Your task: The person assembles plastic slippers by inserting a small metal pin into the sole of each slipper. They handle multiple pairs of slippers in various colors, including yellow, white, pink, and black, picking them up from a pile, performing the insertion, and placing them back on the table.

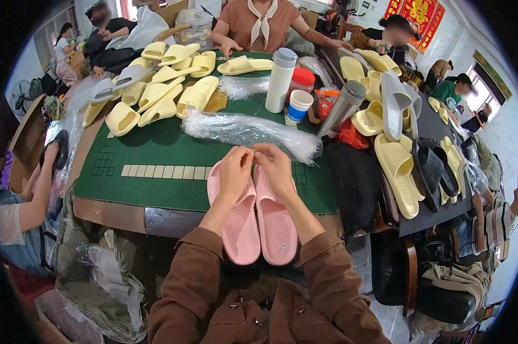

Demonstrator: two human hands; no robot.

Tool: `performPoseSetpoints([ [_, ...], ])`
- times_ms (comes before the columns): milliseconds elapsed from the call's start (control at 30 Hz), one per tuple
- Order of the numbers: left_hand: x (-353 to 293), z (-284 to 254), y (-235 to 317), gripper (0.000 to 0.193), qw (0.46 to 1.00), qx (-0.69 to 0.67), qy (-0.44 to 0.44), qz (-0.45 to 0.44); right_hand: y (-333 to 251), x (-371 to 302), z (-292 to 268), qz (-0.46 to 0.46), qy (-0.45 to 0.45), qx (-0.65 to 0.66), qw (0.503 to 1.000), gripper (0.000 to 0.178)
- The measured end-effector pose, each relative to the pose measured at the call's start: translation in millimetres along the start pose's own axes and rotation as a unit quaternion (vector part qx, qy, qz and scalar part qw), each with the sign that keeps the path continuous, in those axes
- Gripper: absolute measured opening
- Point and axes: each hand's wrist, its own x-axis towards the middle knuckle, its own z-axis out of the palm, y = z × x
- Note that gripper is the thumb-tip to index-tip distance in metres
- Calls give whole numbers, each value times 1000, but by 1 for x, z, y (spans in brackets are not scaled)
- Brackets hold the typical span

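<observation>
A pair of pink slippers (278,232) lies side by side at the table's near edge, heels toward me. My left hand (234,175) is above the left slipper's strap, and my right hand (275,172) is above the right one's. The fingertips of both hands are pinched and meet between the slippers' front ends. Whatever they pinch is too small or too hidden to make out. Just beyond my fingers, a bundle of clear plastic strands (253,133) stretches across the green table mat (156,192).
Pale yellow slippers (158,94) pile up at the back left. A white tumbler (279,83), paper cup (300,107) and grey tumbler (344,106) stand behind the strands. Yellow, grey and black slippers (431,166) crowd the right. A person sits opposite; another's hand (51,155) holds a dark slipper at left.
</observation>
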Motion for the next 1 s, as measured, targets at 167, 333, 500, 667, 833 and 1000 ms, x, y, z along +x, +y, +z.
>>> performPoseSetpoints([
  [167, 0, 0, 6, 10, 1000, -5, -17, -20, 1, 1, -2, -4, 22, -33, 999, 12],
  [333, -1, 1, 5, 9, 1000, -11, 10, -11, -4, -1, 1, 28, 50, 23, 998, 12],
  [500, 0, -1, 13, 9, 1000, 17, 3, -15, -5, -2, -3, 35, 68, -15, 997, 13],
  [667, -2, 2, 6, 14, 1000, -7, -4, 0, 0, 0, -5, -13, 106, -44, 993, 13],
  [833, -2, 0, 2, 26, 1000, 25, -15, 4, -9, 2, -2, -16, 72, 127, 989, 13],
  [1000, -2, 5, -2, 26, 999, -18, -21, -34, -23, 2, -22, 80, 9, 323, 943, 13],
])
